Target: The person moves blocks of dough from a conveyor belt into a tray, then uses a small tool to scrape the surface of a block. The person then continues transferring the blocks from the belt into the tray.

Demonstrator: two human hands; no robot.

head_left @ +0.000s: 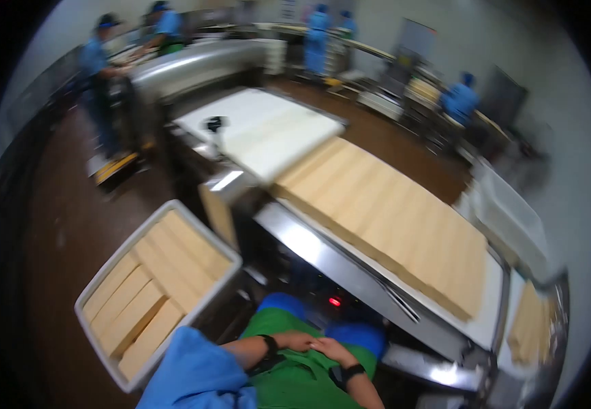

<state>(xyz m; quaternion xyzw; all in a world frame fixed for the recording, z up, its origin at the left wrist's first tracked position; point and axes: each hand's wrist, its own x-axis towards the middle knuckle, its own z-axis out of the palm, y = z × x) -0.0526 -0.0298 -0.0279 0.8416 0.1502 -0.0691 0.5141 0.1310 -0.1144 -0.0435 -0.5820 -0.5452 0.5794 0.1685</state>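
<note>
In front of my green apron [282,382], my left hand [297,341] and my right hand [333,350] meet at the fingertips. The fingers of both are bent and closed; anything small between them cannot be made out. Dark bands circle both wrists. Beyond my hands, a wide pale-yellow slab [384,225], faintly striped, lies on the white belt [261,129] of a metal-framed conveyor. To my left a white bin [237,262] holds several pale-yellow blocks [132,307] packed side by side. Neither hand touches the slab or the bin.
A steel-covered machine [200,65] stands at the belt's far end. A red light [335,301] glows under the conveyor frame. White tubs [510,211] and pale strips [530,324] are at the right. Several co-workers in blue, one of them a person [101,68] at far left, stand in the background.
</note>
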